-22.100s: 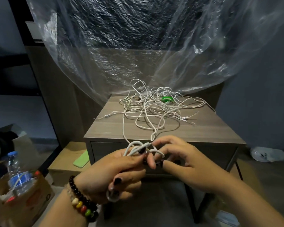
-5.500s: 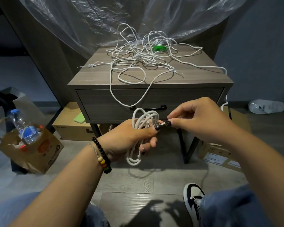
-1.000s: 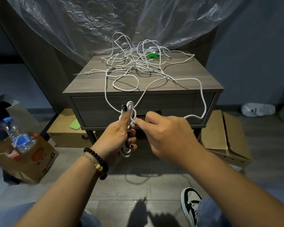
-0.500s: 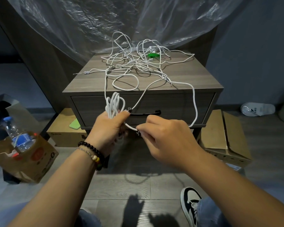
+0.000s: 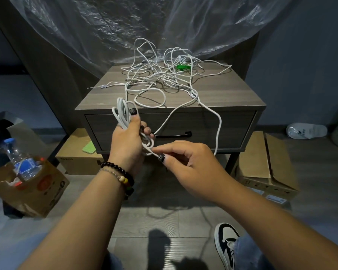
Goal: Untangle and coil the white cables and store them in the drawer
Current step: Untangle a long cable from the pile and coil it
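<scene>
Here the grey nightstand [image 5: 219, 98] carries a white cable tangle [image 5: 160, 78] on its worktop, drawer [image 5: 203, 125] closed; the left hand [image 5: 127, 141] grips a coiled cable bundle [image 5: 122, 115] before it, and the right hand [image 5: 185, 164] pinches the loose cable strand [image 5: 219, 125] just beside the coil
</scene>
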A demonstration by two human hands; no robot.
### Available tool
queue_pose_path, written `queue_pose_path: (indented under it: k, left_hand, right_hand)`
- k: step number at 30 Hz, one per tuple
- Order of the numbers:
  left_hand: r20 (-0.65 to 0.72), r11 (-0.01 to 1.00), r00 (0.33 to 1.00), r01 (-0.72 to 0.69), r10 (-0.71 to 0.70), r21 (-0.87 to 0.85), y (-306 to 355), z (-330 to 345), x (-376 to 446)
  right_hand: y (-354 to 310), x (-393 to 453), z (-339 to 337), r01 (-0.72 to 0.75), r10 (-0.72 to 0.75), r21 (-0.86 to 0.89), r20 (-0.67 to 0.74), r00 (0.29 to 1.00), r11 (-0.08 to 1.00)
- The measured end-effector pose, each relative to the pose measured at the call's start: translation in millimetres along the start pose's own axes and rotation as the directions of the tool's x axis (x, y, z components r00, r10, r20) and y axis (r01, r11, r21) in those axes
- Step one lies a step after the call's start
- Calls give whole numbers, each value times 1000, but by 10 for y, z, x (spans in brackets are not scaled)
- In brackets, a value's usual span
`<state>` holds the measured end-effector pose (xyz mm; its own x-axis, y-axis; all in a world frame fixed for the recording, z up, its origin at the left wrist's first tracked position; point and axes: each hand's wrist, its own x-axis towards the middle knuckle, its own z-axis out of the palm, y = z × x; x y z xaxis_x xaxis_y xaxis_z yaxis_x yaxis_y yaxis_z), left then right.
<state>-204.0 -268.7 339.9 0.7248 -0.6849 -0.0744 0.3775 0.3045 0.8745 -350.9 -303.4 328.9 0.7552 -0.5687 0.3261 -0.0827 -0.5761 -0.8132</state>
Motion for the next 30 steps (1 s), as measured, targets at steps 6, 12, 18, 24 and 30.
queue_pose_path:
  k: [6, 12, 18, 24, 30]
  left_hand:
    - [-46, 973, 995, 80, -92, -219, -28, 146, 8]
    - [-88, 924, 981, 132, -174, -359, 71, 70, 120]
    - [18, 909, 978, 202, -209, -366, 146, -3, 120]
    - [147, 925, 952, 296, -267, -237, 192, -4, 1]
    - [139, 989, 981, 124, -134, 78, 145, -14, -130]
  right_hand:
    - [-10, -23, -126, -87, 84, 38, 69, 994, 995]
    - [18, -31, -318, -154, 144, 80, 115, 983, 985]
    - [4, 20, -575, -227, 222, 46, 101, 970, 973]
    - [67, 83, -733, -323, 325, -80, 4, 946, 943]
    - [87, 91, -554, -302, 302, -205, -34, 953, 931]
